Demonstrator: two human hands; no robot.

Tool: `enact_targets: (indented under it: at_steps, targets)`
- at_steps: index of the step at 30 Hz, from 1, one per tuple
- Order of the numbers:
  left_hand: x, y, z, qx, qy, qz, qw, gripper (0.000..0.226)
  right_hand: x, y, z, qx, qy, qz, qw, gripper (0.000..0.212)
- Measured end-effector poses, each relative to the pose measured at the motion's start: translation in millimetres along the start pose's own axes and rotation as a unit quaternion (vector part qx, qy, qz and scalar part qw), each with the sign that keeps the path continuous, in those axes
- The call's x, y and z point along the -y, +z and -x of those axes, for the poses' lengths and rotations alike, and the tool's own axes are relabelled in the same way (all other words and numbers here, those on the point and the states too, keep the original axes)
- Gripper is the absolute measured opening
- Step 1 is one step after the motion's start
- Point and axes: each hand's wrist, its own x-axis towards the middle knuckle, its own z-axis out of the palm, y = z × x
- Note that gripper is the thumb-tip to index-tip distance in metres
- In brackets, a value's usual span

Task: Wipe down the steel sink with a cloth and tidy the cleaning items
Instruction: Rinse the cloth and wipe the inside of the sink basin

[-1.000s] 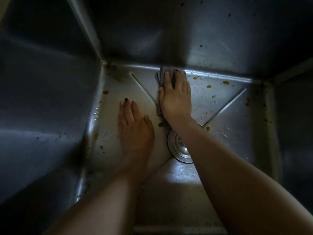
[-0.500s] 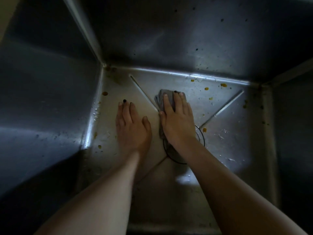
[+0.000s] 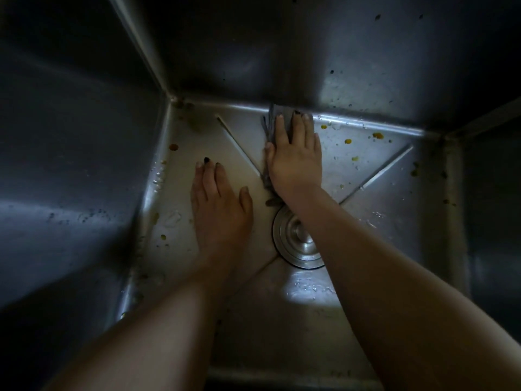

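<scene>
**Both hands flat in the steel sink, cloth pinned at the back edge**

Head view: the camera looks down into a deep, dim steel sink (image 3: 366,170). The right hand (image 3: 294,159) lies palm down on a folded grey cloth (image 3: 270,124), its fingers straight and pressing rather than gripping. The cloth lies on the sink floor, with its far end at the seam below the back wall and its left edge showing beside the hand. The left hand (image 3: 220,210) rests flat on the bare floor to the left, fingers extended and holding nothing, apart from the cloth. The round drain (image 3: 293,244) sits just behind the right wrist, partly covered by the forearm. Orange spots (image 3: 348,141) dot the floor right of the cloth, and water droplets (image 3: 158,176) bead along the left edge.
</scene>
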Motion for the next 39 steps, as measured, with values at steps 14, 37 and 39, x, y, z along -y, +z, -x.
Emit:
enact_targets:
  at_steps: [14,37,39]
  targets:
    - [0.6,-1.9,-0.8,0.018,0.002,0.014,1.0,0.062,-7.1,-12.3,66.8,0.09,-0.002,0.003,0.996,0.055]
    - [0.4,-2.2,-0.9,0.023,-0.004,0.009,1.0,0.064,-17.7,-8.6,76.2,0.049,-0.014,-0.006,0.999,0.054]
    - [0.3,-2.7,-1.4,0.025,-0.005,0.008,1.0,0.064,-23.2,-8.9,81.3,0.062,-0.025,0.001,0.998,0.055]
